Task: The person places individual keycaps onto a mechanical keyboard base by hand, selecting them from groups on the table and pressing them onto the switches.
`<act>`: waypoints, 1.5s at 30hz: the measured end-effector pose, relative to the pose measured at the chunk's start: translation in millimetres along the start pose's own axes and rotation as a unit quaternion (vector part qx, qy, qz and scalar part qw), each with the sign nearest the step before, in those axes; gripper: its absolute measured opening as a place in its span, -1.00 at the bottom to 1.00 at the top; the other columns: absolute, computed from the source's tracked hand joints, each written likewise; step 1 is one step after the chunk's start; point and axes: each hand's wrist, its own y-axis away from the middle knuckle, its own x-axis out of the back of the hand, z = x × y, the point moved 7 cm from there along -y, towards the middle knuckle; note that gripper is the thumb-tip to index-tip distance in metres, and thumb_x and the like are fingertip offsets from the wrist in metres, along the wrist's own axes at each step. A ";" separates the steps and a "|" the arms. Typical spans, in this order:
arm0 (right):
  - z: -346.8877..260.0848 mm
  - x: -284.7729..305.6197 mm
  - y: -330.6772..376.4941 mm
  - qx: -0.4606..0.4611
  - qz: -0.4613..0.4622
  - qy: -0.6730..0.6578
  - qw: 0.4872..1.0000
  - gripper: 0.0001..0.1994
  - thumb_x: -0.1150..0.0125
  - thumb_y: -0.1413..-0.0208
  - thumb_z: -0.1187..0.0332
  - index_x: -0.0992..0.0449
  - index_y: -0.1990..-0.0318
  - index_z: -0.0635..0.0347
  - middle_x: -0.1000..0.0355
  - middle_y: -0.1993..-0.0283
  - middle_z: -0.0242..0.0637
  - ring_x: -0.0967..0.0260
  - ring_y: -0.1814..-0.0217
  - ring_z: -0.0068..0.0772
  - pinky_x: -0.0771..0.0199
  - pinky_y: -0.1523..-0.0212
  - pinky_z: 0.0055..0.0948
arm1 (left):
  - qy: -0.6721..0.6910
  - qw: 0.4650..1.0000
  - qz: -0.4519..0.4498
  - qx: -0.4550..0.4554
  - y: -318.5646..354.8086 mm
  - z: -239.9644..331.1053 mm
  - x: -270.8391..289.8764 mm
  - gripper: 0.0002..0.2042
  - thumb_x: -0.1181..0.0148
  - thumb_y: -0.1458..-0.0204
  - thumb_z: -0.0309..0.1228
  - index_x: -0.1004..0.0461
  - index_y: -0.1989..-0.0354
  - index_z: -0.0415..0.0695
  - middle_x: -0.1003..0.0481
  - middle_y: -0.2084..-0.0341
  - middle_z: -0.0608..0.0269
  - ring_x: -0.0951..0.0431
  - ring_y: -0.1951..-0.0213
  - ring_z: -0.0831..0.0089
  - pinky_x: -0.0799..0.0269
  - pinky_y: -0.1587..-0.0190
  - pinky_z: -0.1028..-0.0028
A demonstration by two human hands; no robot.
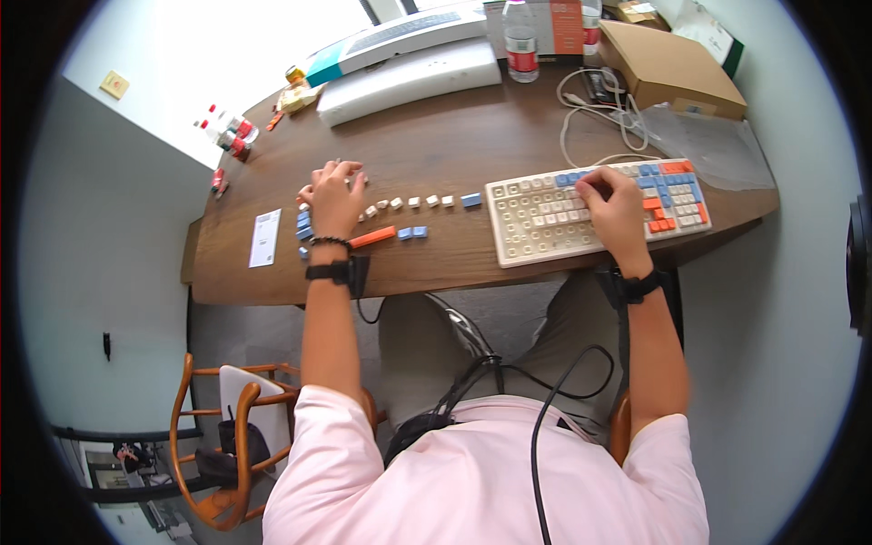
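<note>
A cream keyboard (604, 251) lies at the right, many of its left-side switches bare; blue, white and orange keycaps cover much of the right side. Over its middle, my right hand (619, 211) is closed in a pinch, and whatever sits between the fingertips is hidden. My left hand (336, 198) reaches over the loose keycaps at the left with its bent fingers apart. Beside it, white keycaps (414, 203) run in a row to a wider blue keycap (470, 200). A long orange keycap (373, 237) lies near my left wrist, next to small blue keycaps (412, 232).
Left of the keycaps lies a white card (264, 238). Plastic bottles (232, 132) stand at the far left, another bottle (521, 45) at the back. Behind are a white foam slab (409, 82), a cardboard box (672, 73) and a coiled cable (568, 127). Black cables (490, 359) cross my lap.
</note>
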 end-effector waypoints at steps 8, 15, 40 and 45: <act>-34.6 19.9 8.7 0.059 0.045 0.042 0.996 -0.94 -0.46 -0.35 0.54 -0.71 0.16 0.39 -0.69 0.29 0.04 -0.70 0.26 -0.02 -0.61 0.17 -0.16 | 0.187 0.982 -0.011 -0.041 41.2 107.0 72.0 -0.83 -0.45 -0.40 -0.29 -0.83 -0.04 -0.02 -0.77 0.10 0.36 -0.74 -0.02 0.32 -0.40 -0.22 0.18; -43.9 14.5 2.0 0.105 -0.005 0.079 0.991 -0.92 -0.43 -0.34 0.55 -0.67 0.20 0.41 -0.68 0.25 0.11 -0.68 0.17 0.22 -0.61 0.10 -0.01 | 0.383 0.912 -0.092 -0.112 59.6 214.9 84.0 -0.84 -0.45 -0.35 -0.45 -0.81 0.00 -0.23 -0.73 0.15 0.07 -0.75 0.13 0.26 -0.63 -0.03 0.26; -21.1 5.1 -5.9 0.009 -0.058 0.043 0.997 -0.89 -0.54 -0.33 0.52 -0.75 0.22 0.41 -0.71 0.41 -0.17 -0.63 0.39 -0.46 -0.58 0.29 -0.36 | 0.324 0.930 -0.088 -0.152 56.1 331.0 -7.3 -0.86 -0.41 -0.34 -0.42 -0.76 0.10 -0.24 -0.64 0.09 0.02 -0.67 -0.07 -0.05 -0.66 -0.18 0.05; 10.7 11.6 -5.9 -0.078 -0.057 -0.081 0.992 -0.88 -0.55 -0.36 0.52 -0.76 0.23 0.40 -0.71 0.39 -0.30 -0.60 0.36 -0.57 -0.57 0.28 -0.44 | 0.337 0.928 -0.085 -0.137 55.9 332.7 -6.7 -0.86 -0.43 -0.34 -0.41 -0.78 0.11 -0.23 -0.64 0.10 0.02 -0.67 -0.06 -0.05 -0.64 -0.19 0.05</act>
